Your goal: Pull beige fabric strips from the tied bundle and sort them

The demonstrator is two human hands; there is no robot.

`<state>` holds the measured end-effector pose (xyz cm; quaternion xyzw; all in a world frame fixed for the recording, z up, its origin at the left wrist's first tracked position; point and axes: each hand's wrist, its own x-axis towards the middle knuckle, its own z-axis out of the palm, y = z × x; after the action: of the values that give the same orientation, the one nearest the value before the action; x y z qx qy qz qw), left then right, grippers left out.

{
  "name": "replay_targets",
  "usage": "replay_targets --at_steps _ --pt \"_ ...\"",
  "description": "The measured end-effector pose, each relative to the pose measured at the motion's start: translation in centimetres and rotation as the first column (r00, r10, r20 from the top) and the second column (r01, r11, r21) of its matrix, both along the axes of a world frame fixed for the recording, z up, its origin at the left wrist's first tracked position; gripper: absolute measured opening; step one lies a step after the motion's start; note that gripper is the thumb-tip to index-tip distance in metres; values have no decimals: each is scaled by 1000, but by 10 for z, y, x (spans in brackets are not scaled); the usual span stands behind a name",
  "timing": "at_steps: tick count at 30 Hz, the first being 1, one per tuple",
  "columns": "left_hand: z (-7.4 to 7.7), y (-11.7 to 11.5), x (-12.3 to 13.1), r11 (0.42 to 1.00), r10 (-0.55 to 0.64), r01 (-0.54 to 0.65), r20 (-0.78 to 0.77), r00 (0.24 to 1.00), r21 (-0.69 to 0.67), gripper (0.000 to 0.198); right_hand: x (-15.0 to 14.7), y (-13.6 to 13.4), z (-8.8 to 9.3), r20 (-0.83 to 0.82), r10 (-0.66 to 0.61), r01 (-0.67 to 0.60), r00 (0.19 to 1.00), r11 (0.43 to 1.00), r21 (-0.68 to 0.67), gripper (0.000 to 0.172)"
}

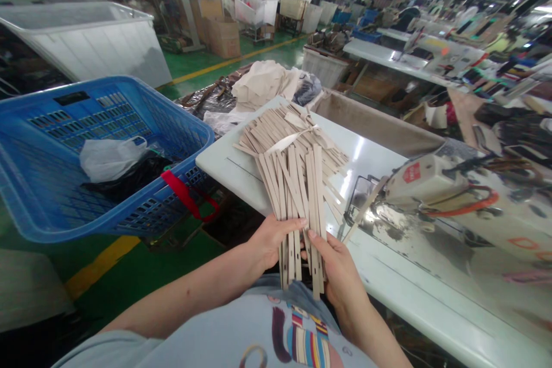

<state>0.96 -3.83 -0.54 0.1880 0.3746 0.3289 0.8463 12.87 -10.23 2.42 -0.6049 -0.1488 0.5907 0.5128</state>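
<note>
Several long, thin beige strips (294,184) are gathered in both my hands at the near edge of the sewing table. My left hand (276,237) is closed round the left part of the bunch, its thumb lying across the front. Around the right part, my right hand (330,256) is closed too, thumb pressed on the strips. The lower ends, some with small dark slots, hang in front of my shirt. Beyond them, a heap of similar strips (269,129) lies on the white tabletop (233,169), with a pale band across it. My fingers behind the strips are mostly hidden.
A blue plastic basket (34,207) with bags inside stands at the left. The sewing machine (431,184) occupies the right of the table. Pale cloth (263,83) is piled beyond the table, and a large white bin (99,46) stands farther left. People work in the background.
</note>
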Motion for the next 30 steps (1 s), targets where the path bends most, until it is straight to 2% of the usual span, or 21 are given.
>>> replay_targets --at_steps 7,10,15,17,19,24,27,30 --pt "3 0 -1 996 89 -89 -10 996 4 44 1 0 -4 2 -20 20 1000 998 52 46" --pt "2 0 -3 996 90 -91 -10 996 -17 34 3 0 -5 18 -31 30 999 998 62 43" --pt "4 2 -5 996 82 -74 172 982 -53 15 5 -1 -6 25 -9 7 1000 995 101 39" --pt "6 2 -5 996 88 -82 186 979 -39 16 5 -1 -6 25 3 -6 1000 992 129 40" --pt "6 1 -5 996 89 -89 129 988 -6 20 5 0 -6 37 10 -15 999 989 148 40" --pt "5 -2 -2 994 6 -8 19 1000 107 36 2 -1 -7 56 47 -56 997 985 166 40" --pt "5 -3 -3 998 13 -13 10 1000 67 37 1 -2 -7 45 59 -65 997 987 149 45" --pt "3 -3 -6 999 -24 23 46 999 22 35 3 -3 -8 4 33 -33 999 994 102 37"
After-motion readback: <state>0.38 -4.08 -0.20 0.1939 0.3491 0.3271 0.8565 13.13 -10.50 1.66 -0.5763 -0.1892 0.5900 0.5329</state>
